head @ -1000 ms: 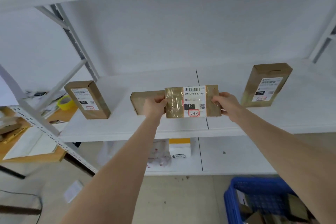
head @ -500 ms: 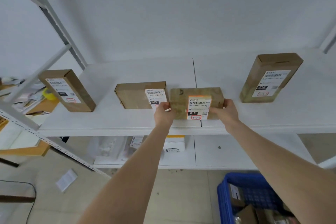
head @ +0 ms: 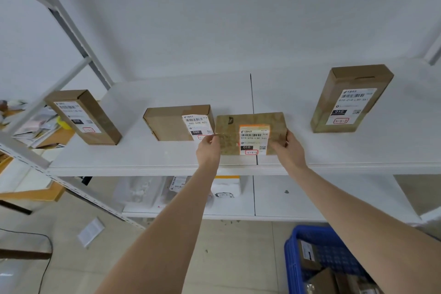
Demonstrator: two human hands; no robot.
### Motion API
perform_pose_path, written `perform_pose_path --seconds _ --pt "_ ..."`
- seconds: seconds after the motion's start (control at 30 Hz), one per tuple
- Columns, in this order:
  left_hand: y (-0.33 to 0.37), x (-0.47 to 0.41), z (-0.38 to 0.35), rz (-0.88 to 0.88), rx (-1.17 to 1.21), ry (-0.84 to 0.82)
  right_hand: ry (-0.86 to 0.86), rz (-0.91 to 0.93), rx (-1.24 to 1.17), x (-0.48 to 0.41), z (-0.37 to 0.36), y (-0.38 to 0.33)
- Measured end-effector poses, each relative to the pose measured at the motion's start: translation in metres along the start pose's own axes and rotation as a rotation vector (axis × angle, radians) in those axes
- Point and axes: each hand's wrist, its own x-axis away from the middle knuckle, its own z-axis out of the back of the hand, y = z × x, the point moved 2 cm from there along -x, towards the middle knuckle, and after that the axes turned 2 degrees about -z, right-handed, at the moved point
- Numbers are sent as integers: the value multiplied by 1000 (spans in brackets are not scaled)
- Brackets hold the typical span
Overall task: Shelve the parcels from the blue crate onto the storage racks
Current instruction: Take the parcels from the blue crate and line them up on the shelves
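Box (head: pixel 171 123) stands left of centre on the shelf (head: pixel 143 157). Left hand (head: pixel 208 150), parcel (head: pixel 250 132), right hand (head: pixel 290 150): each grip pinches one parcel end. Parcel is upright near the front edge, just beside the box. We flag: drifting left would shove the box; an early release could tip the parcel forward.

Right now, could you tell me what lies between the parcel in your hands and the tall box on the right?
Between the parcel and the tall box, only bare white shelf shows in the head view.

White wall (head: pixel 214 19), beige floor (head: pixel 226 258), wooden table (head: pixel 28 196).
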Motion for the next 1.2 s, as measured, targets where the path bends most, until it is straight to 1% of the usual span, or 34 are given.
perform_pose_path --seconds 0.1,0.23,0.37,0.8,1.2 --pt "-4 2 -4 -15 -26 20 61 45 192 -2 1 5" --pt "-10 0 -5 -40 -123 30 90 41 287 -6 0 12" --pt "-9 -4 -6 -52 -159 32 129 24 346 -10 -2 11" --pt "0 -19 -17 -61 -131 -5 161 -1 381 -28 -10 6" --pt "9 -33 -31 -83 -193 -20 174 2 357 -51 -13 2"
